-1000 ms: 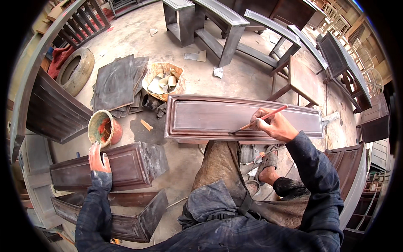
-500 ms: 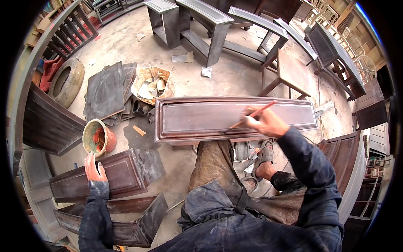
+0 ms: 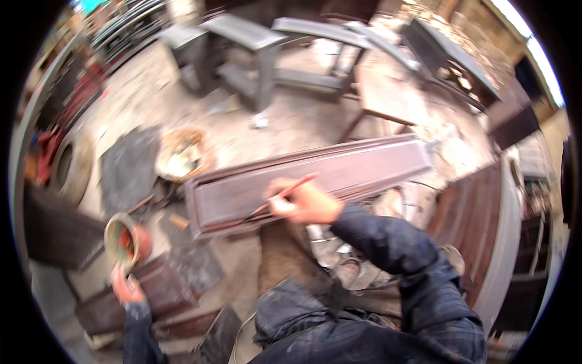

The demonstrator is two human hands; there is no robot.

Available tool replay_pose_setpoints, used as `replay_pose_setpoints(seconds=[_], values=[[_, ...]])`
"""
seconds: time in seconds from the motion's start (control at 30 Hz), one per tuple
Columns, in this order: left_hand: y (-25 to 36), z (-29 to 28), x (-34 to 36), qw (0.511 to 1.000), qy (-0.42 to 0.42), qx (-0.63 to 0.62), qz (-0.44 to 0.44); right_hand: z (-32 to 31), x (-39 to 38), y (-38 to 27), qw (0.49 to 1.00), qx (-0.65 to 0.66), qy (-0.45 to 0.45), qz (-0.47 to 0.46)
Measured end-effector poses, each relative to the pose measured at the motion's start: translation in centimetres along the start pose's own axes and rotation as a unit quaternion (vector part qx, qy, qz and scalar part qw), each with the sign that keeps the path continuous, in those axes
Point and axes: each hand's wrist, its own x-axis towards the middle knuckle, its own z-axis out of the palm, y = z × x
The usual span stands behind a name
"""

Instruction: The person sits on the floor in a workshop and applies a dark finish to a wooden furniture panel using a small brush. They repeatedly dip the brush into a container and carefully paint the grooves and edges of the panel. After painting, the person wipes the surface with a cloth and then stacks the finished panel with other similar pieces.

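My right hand (image 3: 300, 203) grips a slim red-handled brush (image 3: 302, 181), its dark tip at the lower left moulding of a long reddish-brown panelled piece (image 3: 357, 164) lying crosswise above my leg. My left hand (image 3: 127, 286), blurred and whitish at the fingers, rests with fingers extended at the top of another dark panelled piece (image 3: 166, 278) at lower left. Just above it stands a pot (image 3: 140, 239) with orange-red inside; whether my fingertips touch it I cannot tell.
Grey bench-like frames (image 3: 242, 33), a wooden stool (image 3: 388, 100) and a basket of pale scraps (image 3: 185, 136) stand beyond the panel. Dark boards (image 3: 127, 164) and a tyre (image 3: 66, 170) lie left. Brown panels (image 3: 461, 224) stand right. Motion blurs the whole view.
The view has swung, so the panel now slants up to the right. My right hand, still gripping the brush, has moved toward the panel's left end. My left hand stays beside the pot.
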Motion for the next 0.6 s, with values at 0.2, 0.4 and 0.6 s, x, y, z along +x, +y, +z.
replay_pose_setpoints(seconds=[0.2,0.4,0.6], values=[[-3.9,1.3,-3.1,0.999,-0.049,-0.018,-0.017,-8.5,-5.0,-0.3,0.995,-0.078,0.0,0.058],[-7.8,1.9,-2.8,0.991,-0.094,0.087,0.032,-23.3,-14.0,2.3,0.959,-0.208,0.048,0.188],[-8.7,1.9,-0.6,0.977,-0.146,0.132,0.075,-31.8,-20.2,3.9,0.908,-0.338,0.116,0.218]])
